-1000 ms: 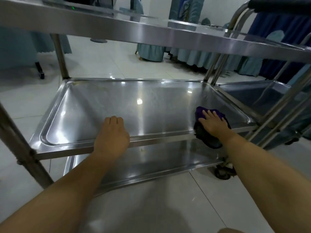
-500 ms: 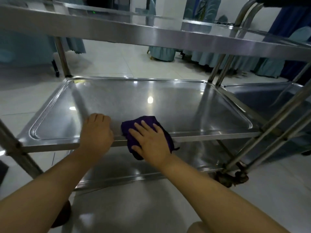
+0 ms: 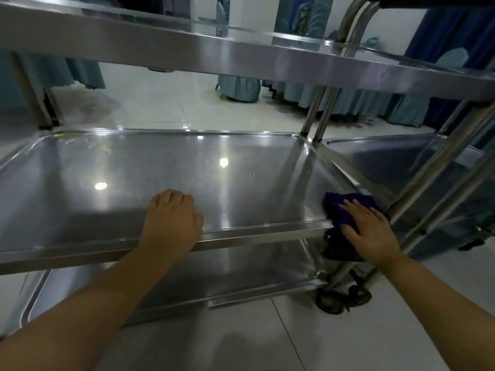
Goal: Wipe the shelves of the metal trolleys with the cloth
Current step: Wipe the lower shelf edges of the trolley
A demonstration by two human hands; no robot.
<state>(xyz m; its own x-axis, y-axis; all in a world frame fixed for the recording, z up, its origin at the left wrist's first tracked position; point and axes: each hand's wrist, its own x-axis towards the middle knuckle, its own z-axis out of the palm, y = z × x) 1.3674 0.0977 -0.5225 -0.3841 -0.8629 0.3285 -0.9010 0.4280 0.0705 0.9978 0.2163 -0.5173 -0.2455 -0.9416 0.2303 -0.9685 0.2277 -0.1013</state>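
- The right hand [image 3: 371, 231] lies flat with straight, spread fingers, pressing down on the purple cloth [image 3: 340, 206].
- The cloth sits at the front right corner of the middle shelf [image 3: 160, 162]. Part of it lies on the shelf surface and the rest hangs over the front edge under the palm.
- Half a second ago this hand and the cloth were at the middle of the front edge, just beside the other hand. They have since swept right to the corner, the same spot they held a second ago.
- The left hand [image 3: 171, 223] has its fingers curled over the front rim of the middle shelf and grips it. It has kept that hold across all the frames, and it is now well apart from the cloth.
- The middle shelf shines with ceiling-light reflections; some smears show near its far left corner.
- The top shelf [image 3: 241, 52] crosses overhead, and the bottom shelf [image 3: 227, 271] shows below the forearms.
- A castor wheel [image 3: 344, 299] stands on the tiled floor [image 3: 174, 103] under the right corner.
- A second trolley [image 3: 375, 159] stands just beside on the right.
- Fabric-covered chairs [image 3: 238, 88] stand in the background.
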